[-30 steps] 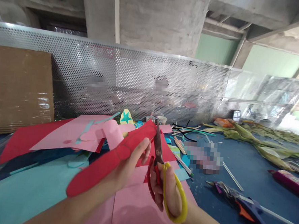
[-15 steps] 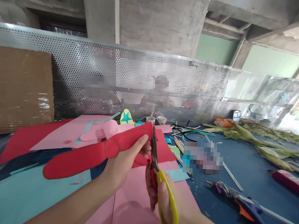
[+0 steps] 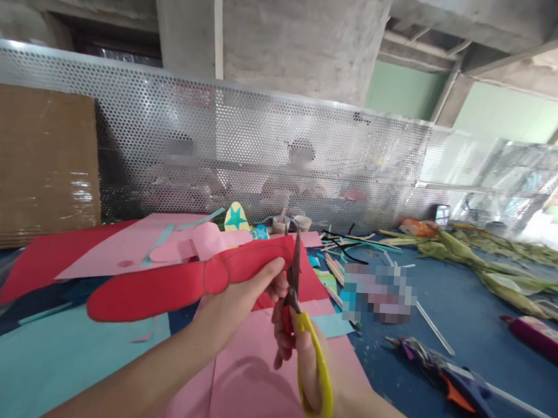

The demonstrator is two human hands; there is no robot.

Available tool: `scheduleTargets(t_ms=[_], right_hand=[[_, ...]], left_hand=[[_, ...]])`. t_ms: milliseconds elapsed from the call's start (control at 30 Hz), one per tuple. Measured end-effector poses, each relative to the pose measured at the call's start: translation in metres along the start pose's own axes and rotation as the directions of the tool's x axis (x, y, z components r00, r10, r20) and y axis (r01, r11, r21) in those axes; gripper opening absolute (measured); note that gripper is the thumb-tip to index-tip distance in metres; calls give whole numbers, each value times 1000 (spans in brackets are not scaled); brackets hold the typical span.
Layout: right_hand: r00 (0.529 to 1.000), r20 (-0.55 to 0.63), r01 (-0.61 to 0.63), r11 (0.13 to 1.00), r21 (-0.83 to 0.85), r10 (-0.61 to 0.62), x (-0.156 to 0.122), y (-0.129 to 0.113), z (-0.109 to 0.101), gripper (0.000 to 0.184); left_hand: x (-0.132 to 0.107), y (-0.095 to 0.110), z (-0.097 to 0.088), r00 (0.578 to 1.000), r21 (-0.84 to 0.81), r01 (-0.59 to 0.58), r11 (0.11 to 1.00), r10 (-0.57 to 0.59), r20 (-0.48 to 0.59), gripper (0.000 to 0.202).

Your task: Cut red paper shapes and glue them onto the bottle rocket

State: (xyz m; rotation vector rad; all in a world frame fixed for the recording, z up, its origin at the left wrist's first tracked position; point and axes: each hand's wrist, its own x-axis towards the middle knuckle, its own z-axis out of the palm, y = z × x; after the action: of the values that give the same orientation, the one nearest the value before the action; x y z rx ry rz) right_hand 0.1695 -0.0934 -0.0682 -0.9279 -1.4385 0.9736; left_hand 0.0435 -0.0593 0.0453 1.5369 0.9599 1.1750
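Note:
My left hand pinches a long red paper cut-out with a pencilled outline, held out flat above the table. My right hand grips scissors with one yellow and one red handle. Their blades point up and bite into the right end of the red shape, just past my left thumb. Under both hands lies a pink sheet.
Red, pink and teal paper sheets cover the blue table. Corn husks and a purple packet lie right, a blue tool near right. Sticks and small cups sit behind. A perforated metal screen hides two seated people. Cardboard stands left.
My left hand turned the red cut-out from slanting down-left to nearly level. The scissors closed along its right edge and shifted slightly left and down.

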Motion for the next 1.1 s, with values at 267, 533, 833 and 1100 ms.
scheduleTargets(t_ms=[267,533,833,1100], right_hand=[[996,42,77,997,23,-78,3,2,-1,58],[1000,18,23,999,42,-24,3,6,0,53],[997,65,23,995,96,-29,3,-2,-3,50],[998,49,41,997,67,-45,4,-11,-7,54]], left_hand=[[0,1,0,1000,-3,9,1000,-9,7,38],[0,3,0,1000,-6,16,1000,-16,4,37],[2,0,-1,1000,-36,0,999,1,21,39],[2,1,1,994,-129,-100,987,105,38,33]])
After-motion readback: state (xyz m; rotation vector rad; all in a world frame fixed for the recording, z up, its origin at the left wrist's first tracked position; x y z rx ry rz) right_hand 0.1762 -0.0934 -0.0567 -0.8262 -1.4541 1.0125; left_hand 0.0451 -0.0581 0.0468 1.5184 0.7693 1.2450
